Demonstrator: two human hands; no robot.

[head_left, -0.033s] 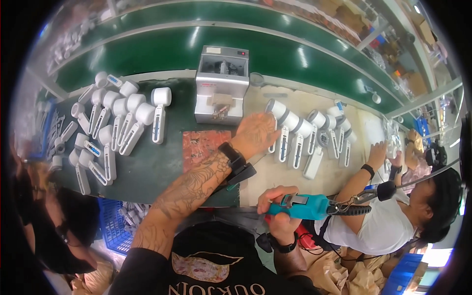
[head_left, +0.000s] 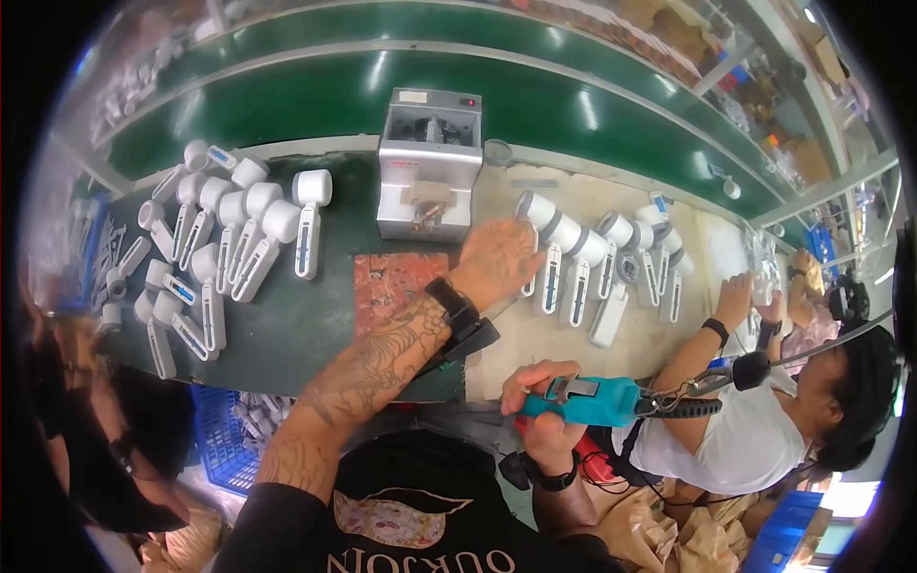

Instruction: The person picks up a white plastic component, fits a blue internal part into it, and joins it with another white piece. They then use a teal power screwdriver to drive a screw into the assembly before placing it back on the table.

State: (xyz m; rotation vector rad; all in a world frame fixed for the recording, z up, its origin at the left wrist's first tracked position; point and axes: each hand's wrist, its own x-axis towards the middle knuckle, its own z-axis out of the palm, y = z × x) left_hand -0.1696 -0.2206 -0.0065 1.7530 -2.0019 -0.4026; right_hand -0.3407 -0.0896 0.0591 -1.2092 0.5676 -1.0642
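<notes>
My left hand (head_left: pixel 499 256) reaches out to the left end of a row of white handheld devices, each with a drum-shaped head and a long slotted handle. Its fingers are closed around the handle of the leftmost device (head_left: pixel 537 210), and the hand hides part of that handle. Beside it lie several more of these devices (head_left: pixel 577 294). Close to my body, my right hand (head_left: pixel 546 420) grips a teal electric screwdriver (head_left: pixel 600 401) that hangs from a cable. The screwdriver's tip is hidden behind the fingers.
A silver screw-feeding machine (head_left: pixel 430 177) stands mid-table, with a red patterned mat (head_left: pixel 396 286) before it. More white devices (head_left: pixel 253 267) cover the left side. A blue basket (head_left: pixel 218 449) sits below the table edge. A co-worker in white (head_left: pixel 740 435) works at the right.
</notes>
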